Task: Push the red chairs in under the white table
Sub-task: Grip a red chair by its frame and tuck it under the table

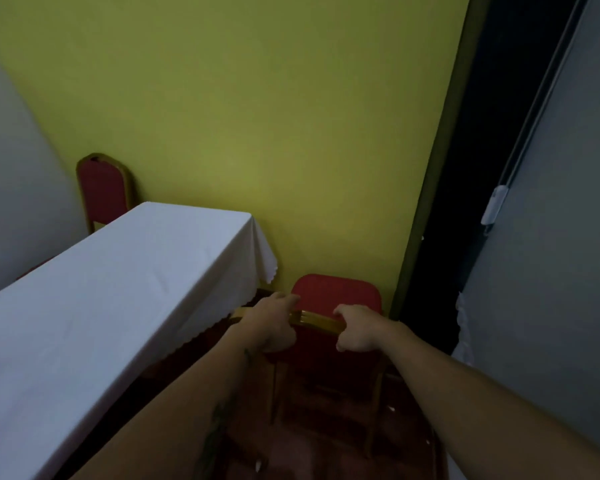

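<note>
A red chair (336,292) with a gold frame stands just right of the white-clothed table (111,292), its seat out in the open near the yellow wall. My left hand (274,323) and my right hand (355,329) both grip the gold top rail of its backrest. A second red chair (103,192) stands at the table's far side, its back against the wall corner and its seat hidden behind the table.
The yellow wall (257,116) rises straight ahead, close behind the held chair. A dark doorway (465,202) opens at the right beside a grey wall (551,237). The floor is dark red-brown tile (326,445) below the chair.
</note>
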Demonstrator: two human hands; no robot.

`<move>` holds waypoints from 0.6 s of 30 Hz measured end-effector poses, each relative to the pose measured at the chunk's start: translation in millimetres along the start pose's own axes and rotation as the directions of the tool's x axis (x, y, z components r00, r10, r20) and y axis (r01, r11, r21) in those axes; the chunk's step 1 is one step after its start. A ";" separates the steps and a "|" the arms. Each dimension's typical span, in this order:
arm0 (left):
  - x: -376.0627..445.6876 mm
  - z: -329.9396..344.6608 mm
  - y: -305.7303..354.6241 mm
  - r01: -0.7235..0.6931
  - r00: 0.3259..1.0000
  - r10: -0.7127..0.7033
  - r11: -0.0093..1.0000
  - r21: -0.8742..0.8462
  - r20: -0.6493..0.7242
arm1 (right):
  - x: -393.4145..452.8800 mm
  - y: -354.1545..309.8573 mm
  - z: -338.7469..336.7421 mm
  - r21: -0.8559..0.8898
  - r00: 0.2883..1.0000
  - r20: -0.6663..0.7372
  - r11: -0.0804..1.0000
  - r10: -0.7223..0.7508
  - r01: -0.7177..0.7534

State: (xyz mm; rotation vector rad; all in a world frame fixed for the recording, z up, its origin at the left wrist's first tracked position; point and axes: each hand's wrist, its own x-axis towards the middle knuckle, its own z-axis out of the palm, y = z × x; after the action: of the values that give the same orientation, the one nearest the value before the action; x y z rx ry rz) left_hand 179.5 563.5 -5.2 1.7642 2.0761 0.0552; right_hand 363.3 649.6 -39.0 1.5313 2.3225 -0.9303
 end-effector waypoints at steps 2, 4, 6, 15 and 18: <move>18.6 7.9 8.4 0.025 0.999 -0.026 0.999 0.047 0.027 | 12.6 9.8 -1.9 0.002 0.998 0.063 1.000 -0.029 0.029; 33.5 15.6 12.5 0.048 0.997 -0.055 0.991 0.122 0.058 | 23.2 20.7 2.8 0.026 0.994 0.088 0.998 -0.063 0.061; 47.8 20.0 14.7 0.080 0.993 -0.094 0.978 0.191 0.066 | 34.8 32.6 11.6 0.070 0.993 0.081 0.994 -0.084 0.078; 73.0 15.4 21.4 0.148 0.975 -0.192 0.939 0.311 0.115 | 57.0 42.0 8.3 0.075 0.974 0.159 0.985 -0.164 0.154; 71.8 22.6 26.6 0.115 0.979 -0.165 0.930 0.348 0.117 | 50.3 47.1 7.0 0.074 0.973 0.157 0.984 -0.170 0.160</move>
State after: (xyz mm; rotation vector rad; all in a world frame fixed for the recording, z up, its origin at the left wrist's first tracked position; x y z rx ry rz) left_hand 203.9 631.8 -38.4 1.7383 2.1965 -0.4880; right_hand 381.7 695.6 -87.5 1.2454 2.3504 -1.1308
